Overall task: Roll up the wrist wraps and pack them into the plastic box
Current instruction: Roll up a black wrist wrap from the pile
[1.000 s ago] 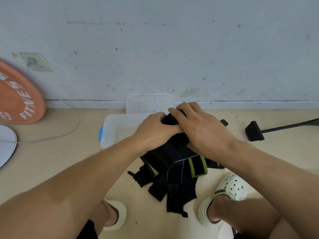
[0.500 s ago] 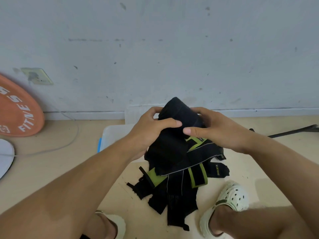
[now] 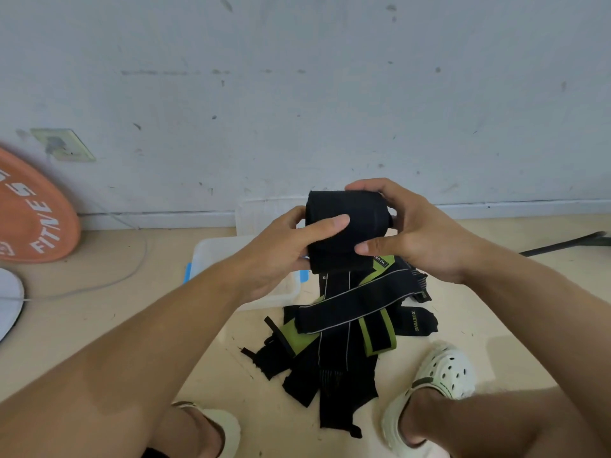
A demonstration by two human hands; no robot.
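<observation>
Head view. A black fabric wrist wrap, partly wound into a thick roll [image 3: 345, 226], was held in the air between both hands, above the floor and in front of the white wall [image 3: 297, 94]. The left hand [image 3: 281, 246] gripped the roll's left end, thumb laid flat across its near face and fingers curled behind it. The right hand [image 3: 410, 233] gripped the right end, thumb pressed against the lower front edge and fingers bent over the top. The wrap's loose tail hung from the roll down to a heap of black and lime-green wrist wraps [image 3: 344, 332] on the beige floor [image 3: 99, 325], some printed with pale lettering. The translucent plastic box with blue latches [image 3: 211, 256] lay on the floor just behind and left of the heap, partly hidden by the left hand; its contents could not be made out. An orange weight plate with white lettering [image 3: 29, 213] leaned against the wall at far left, near a grey cable [image 3: 109, 282]. Two cream perforated clogs [image 3: 436, 385] flanked the heap's near edge.
</observation>
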